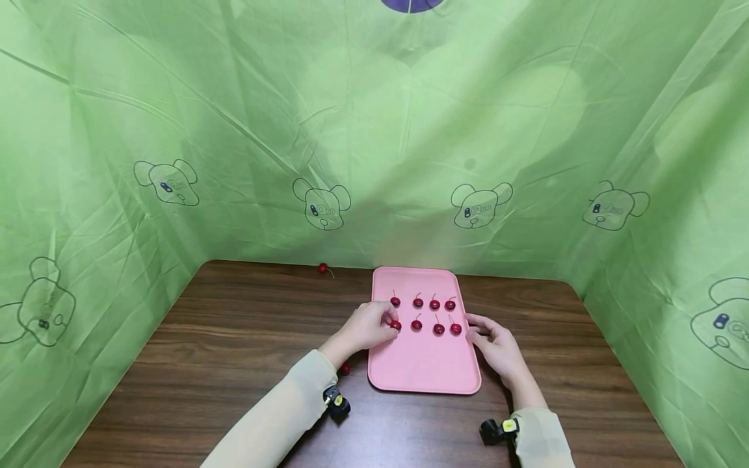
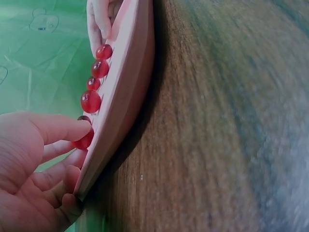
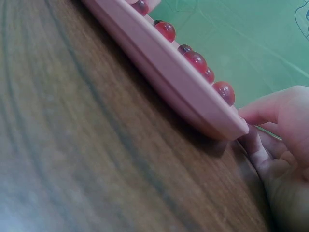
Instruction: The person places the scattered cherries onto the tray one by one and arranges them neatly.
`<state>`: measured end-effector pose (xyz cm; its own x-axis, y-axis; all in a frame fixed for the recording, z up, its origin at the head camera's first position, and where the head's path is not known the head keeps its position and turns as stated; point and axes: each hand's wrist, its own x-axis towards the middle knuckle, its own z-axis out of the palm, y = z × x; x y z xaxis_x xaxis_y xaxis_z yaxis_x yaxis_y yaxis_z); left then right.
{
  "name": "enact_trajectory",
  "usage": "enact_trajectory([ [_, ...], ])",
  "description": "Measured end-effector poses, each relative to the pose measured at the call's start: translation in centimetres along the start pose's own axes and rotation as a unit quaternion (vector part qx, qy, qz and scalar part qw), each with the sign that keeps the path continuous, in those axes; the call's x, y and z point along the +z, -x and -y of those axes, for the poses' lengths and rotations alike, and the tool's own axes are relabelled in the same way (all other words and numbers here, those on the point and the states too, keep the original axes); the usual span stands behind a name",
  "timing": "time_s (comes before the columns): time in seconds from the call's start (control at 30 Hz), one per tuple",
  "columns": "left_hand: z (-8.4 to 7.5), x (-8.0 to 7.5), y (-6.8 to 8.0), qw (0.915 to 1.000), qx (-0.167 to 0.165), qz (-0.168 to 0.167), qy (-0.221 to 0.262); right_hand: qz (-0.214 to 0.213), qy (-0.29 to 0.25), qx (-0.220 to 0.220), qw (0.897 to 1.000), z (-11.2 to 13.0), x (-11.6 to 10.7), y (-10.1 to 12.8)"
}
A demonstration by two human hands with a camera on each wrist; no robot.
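Note:
A pink tray lies on the table with two rows of red cherries on it, their thin stems showing. At the left end of the nearer row, my left hand pinches a cherry between thumb and fingers; the left wrist view shows this cherry low against the tray. My right hand holds the tray's right edge, with its fingertips at the rim in the right wrist view. The nearer row's rightmost cherry sits close to that hand.
One loose cherry lies at the table's back edge, left of the tray. Another cherry is on the wood beside my left wrist, partly hidden by it. Green cloth hangs behind and around the brown table.

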<state>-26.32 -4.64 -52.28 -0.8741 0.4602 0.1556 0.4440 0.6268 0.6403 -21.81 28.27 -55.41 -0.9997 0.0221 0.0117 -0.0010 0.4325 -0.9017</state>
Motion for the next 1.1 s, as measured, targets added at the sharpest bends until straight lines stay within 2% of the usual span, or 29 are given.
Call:
enact_trajectory([
  [0.43,-0.3,-0.2,0.0,0.9998,-0.007,-0.007,-0.019,0.003,-0.013,0.003,1.0,0.2,0.1,-0.1],
  [0.73,-0.2,-0.2,0.0,0.9997,-0.014,-0.003,-0.018,0.003,0.0,0.001,1.0,0.4,0.0,0.1],
  [0.93,-0.3,-0.8,0.3,0.9998,-0.018,0.0,0.006,0.003,0.002,0.001,1.0,0.3,0.0,0.2],
  [1.1,-0.3,-1.9,0.7,0.9992,-0.012,-0.004,0.039,0.0,0.0,0.001,1.0,0.2,0.0,0.1],
])
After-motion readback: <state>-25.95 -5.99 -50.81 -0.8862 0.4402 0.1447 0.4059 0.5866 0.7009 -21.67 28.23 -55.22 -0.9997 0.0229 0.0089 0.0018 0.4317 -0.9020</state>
